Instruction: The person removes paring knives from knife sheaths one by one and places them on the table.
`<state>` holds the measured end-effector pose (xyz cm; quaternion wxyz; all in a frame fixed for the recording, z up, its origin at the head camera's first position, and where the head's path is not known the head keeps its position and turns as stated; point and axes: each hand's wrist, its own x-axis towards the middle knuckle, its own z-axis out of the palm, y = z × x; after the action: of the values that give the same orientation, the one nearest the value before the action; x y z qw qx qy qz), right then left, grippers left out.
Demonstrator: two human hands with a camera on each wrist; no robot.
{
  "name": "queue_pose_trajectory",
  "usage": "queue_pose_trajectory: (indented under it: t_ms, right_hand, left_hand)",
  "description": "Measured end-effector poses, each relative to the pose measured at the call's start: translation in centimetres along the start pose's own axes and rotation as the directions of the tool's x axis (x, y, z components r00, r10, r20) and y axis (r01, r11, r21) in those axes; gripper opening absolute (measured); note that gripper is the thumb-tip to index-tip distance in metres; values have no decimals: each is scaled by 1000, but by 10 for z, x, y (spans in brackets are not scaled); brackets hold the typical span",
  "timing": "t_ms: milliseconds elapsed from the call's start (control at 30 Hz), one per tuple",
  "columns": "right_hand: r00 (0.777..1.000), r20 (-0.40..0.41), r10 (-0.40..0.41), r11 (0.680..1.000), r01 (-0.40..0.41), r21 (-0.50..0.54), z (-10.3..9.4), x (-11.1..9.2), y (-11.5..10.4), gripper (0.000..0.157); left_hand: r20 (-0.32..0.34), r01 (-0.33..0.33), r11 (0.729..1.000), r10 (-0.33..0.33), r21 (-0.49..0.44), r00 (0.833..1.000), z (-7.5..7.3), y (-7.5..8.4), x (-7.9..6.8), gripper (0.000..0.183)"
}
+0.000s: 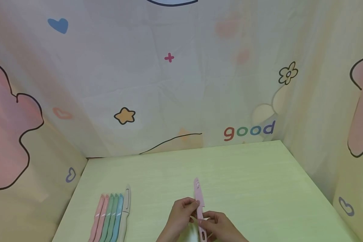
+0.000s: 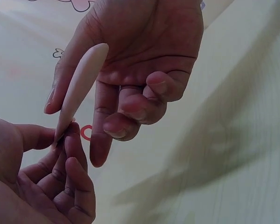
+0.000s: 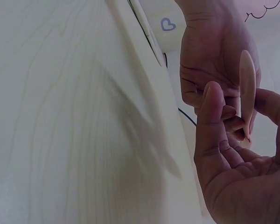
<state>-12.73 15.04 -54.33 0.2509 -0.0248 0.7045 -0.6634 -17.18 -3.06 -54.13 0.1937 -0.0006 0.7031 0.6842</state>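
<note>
A pink knife (image 1: pixel 198 193) stands lengthwise between my hands above the table, its broad blade part pointing away from me and its slotted handle toward me. My left hand (image 1: pixel 181 213) pinches it with thumb and fingers where the blade part meets the handle. Lower down, my right hand (image 1: pixel 220 224) holds the handle, thumb on top and fingers curled beneath. From the left wrist, the rounded handle (image 2: pixel 81 81) rises between the right thumb and fingers. The right wrist view shows the same handle (image 3: pixel 247 88) edge-on, with the right thumb against it.
Several knives lie side by side at the table's left: pink (image 1: pixel 100 208), green (image 1: pixel 110 211) and blue (image 1: pixel 119 213) ones, plus a cream-handled one (image 1: pixel 125 211) at the row's right end. The pale table (image 1: pixel 260 188) meets a printed cloth (image 1: pixel 157 87) at back and sides.
</note>
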Motion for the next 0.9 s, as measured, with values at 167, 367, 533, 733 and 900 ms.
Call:
queue_pose_trajectory:
  t_ms: [167,367,533,733,900]
  right_hand:
    - [999,-18,28,1000,-28,-14,2,0,0,42]
    - [999,10,40,996,-41,77,4,0,0,41]
    - [999,49,17,991,-24,134,5,0,1,39]
    - [997,74,-3,983,-11,185,5,-2,1,33]
    - [994,107,-32,975,7,224,5,-3,1,32]
  left_hand:
    - [-3,-5,1000,5,5,1000,0,0,1,26]
    - [-16,-13,1000,13,16,1000,1,1,2,24]
    - [-18,-9,1000,9,21,1000,1,-1,4,24]
    - [-12,-4,1000,4,20,1000,1,-2,5,24]
    - [-10,6,1000,-5,28,1000,1,-1,5,24]
